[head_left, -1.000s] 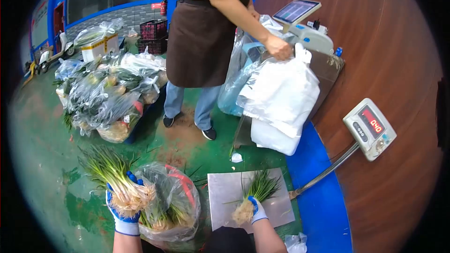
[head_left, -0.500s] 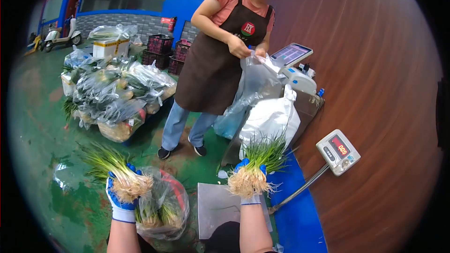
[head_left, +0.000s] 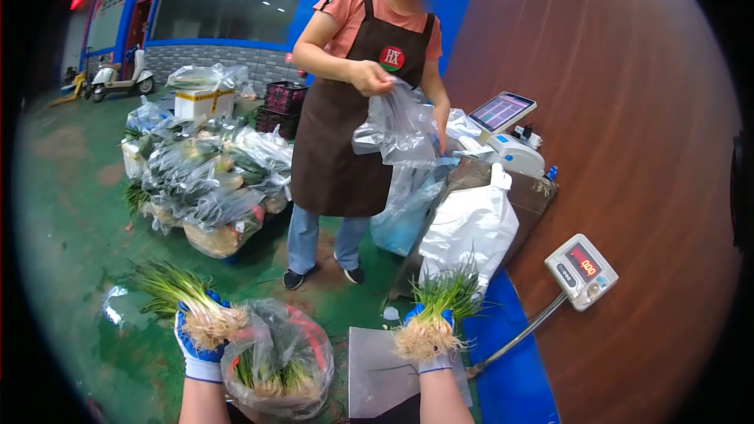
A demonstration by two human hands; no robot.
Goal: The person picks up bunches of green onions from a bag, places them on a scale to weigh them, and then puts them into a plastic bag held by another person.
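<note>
My left hand (head_left: 198, 345), in a blue-and-white glove, is wrapped round a bunch of spring onions (head_left: 210, 316). Its pale roots face me and its green tops point away to the left. The bunch is just left of an open clear plastic bag (head_left: 314, 381) with more spring onions (head_left: 284, 375) inside. A second bunch of spring onions (head_left: 444, 298) is gripped in my gloved right hand (head_left: 414, 314), roots towards me, above the far edge of a metal weighing plate (head_left: 381, 385). The roots partly hide my right fingers.
A scale display (head_left: 583, 271) stands on a bent pole at right. Across from me, a person in a brown apron (head_left: 338, 141) holds a clear bag (head_left: 400, 122) beside a stand with a tablet (head_left: 503, 111) and white bags (head_left: 471, 224). Bagged vegetables (head_left: 204, 180) are heaped at left.
The person opposite has raised one hand with a clear bag and lowered the other towards the stand. My view has shifted slightly; both my hands keep their bunches.
</note>
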